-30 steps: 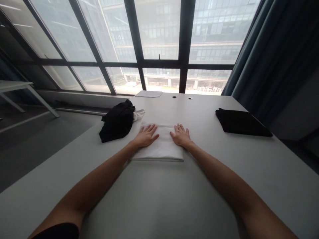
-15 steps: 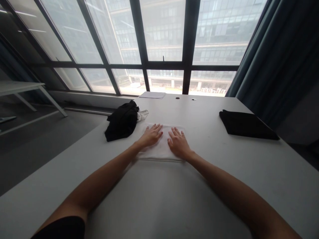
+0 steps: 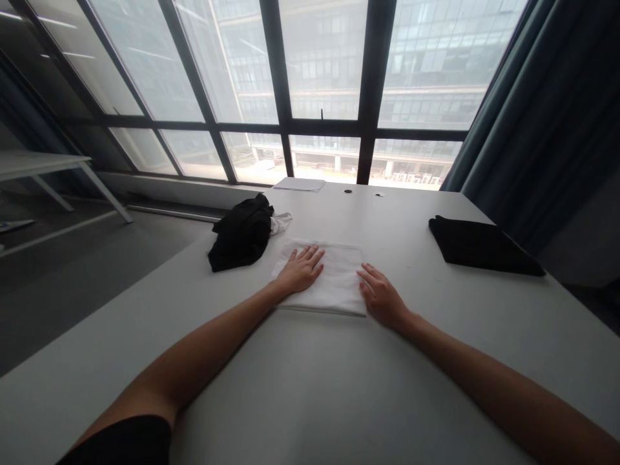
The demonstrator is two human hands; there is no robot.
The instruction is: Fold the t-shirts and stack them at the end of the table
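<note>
A folded white cloth lies flat on the white table in front of me. My left hand rests palm down on the cloth's left part, fingers stretched out. My right hand lies at the cloth's right edge, fingers extended and touching that edge, holding nothing.
A crumpled black garment with a bit of white fabric lies left of the cloth. A folded black cloth sits at the right side of the table. A sheet of paper lies at the far edge by the window. Another table stands at left.
My right hand has slid from the top of the white cloth rightward to its right edge. My left hand stays flat on the cloth.
</note>
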